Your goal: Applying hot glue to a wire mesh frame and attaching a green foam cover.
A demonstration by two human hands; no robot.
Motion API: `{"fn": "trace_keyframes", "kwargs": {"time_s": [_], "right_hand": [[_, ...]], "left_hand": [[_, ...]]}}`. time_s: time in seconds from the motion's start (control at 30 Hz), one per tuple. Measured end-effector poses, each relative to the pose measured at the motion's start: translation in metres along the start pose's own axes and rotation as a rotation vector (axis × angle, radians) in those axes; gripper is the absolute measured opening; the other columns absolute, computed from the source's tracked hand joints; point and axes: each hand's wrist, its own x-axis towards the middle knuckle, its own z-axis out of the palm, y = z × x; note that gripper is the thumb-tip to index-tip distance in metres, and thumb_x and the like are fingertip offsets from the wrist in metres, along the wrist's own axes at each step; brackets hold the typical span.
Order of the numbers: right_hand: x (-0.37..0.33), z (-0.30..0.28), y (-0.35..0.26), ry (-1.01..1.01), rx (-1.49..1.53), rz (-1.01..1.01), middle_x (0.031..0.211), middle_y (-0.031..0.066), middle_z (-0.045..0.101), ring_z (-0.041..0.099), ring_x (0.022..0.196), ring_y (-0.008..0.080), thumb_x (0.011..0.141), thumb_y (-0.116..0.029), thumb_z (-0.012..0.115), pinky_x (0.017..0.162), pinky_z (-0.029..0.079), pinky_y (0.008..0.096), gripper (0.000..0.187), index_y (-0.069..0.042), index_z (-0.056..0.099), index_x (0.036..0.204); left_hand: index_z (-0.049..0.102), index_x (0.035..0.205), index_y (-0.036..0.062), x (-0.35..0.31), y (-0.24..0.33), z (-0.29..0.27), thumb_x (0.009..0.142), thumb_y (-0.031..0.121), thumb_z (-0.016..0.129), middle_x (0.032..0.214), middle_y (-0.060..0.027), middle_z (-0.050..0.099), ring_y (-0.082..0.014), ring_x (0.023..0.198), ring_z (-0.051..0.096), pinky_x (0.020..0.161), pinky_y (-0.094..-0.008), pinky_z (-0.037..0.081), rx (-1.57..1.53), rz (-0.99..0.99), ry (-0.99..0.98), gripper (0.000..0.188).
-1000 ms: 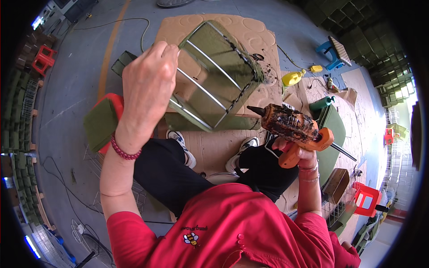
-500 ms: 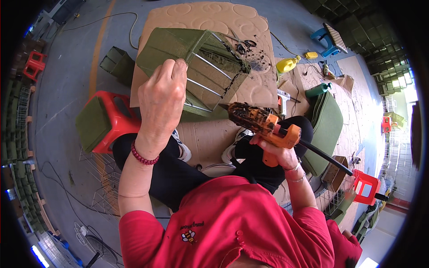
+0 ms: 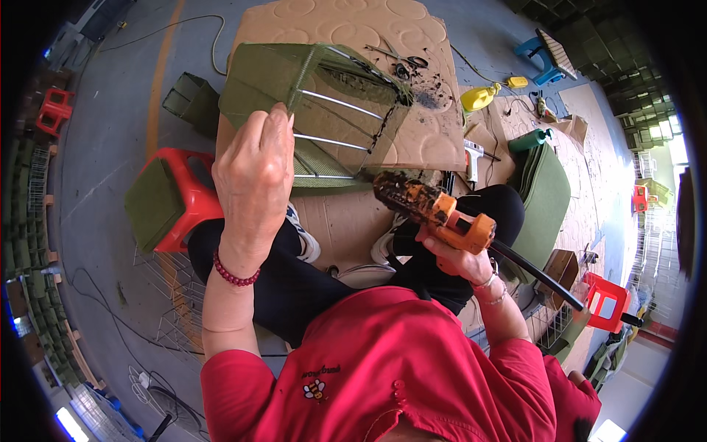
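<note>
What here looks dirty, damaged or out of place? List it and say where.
The orange glue gun in the right hand is caked with dark, charred-looking residue along its barrel. Dark crumbs are scattered on the cardboard sheet beside the scissors. The left hand rests on the green wire-frame basket, which lies tipped on its side.

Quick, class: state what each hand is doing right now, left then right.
Left hand: closed on the wire frame covered in green fabric.
Right hand: closed around the orange glue gun.

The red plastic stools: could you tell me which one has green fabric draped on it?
The red plastic stool just left of the left hand; green fabric covers its seat. The others sit bare.
</note>
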Motion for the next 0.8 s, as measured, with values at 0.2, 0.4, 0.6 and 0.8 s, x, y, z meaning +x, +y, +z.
{"fn": "trace_keyframes", "kwargs": {"time_s": [0.2,0.4,0.6,0.8], "right_hand": [[-0.004,0.003,-0.017,-0.102,0.045,0.047,0.097,0.0026,0.065,0.062,0.087,0.0126,0.088,-0.022,0.076,0.076,0.051,0.0284,0.033,-0.005,0.063,0.113],[0.000,0.003,-0.012,-0.120,-0.063,0.047,0.098,0.0030,0.065,0.062,0.089,0.0132,0.086,-0.022,0.077,0.077,0.051,0.0287,0.036,-0.005,0.062,0.114],[-0.004,0.014,-0.021,-0.085,0.039,0.022,0.092,0.0000,0.064,0.058,0.081,0.0085,0.086,-0.016,0.076,0.070,0.048,0.0252,0.027,-0.007,0.064,0.107],[-0.002,0.018,-0.016,-0.075,0.067,0.007,0.091,-0.0011,0.064,0.058,0.082,0.0085,0.086,-0.016,0.076,0.072,0.048,0.0254,0.024,-0.006,0.064,0.104]], "left_hand": [[0.064,0.097,-0.0011,-0.003,0.001,-0.002,0.088,0.003,0.068,0.077,-0.0096,0.058,-0.0252,0.065,0.063,0.056,-0.0353,0.052,-0.042,-0.050,-0.019,0.010],[0.065,0.095,-0.0039,-0.006,0.003,-0.005,0.089,0.000,0.066,0.077,-0.0114,0.060,-0.0257,0.065,0.062,0.058,-0.0356,0.051,-0.071,-0.073,-0.020,0.007],[0.066,0.096,-0.0043,-0.008,0.005,-0.002,0.090,-0.001,0.066,0.076,-0.0114,0.059,-0.0250,0.063,0.061,0.057,-0.0352,0.050,-0.087,-0.058,-0.008,0.007],[0.066,0.096,-0.0043,-0.009,0.005,-0.002,0.090,-0.001,0.066,0.076,-0.0116,0.060,-0.0251,0.063,0.062,0.057,-0.0350,0.050,-0.097,-0.064,-0.007,0.007]]}}
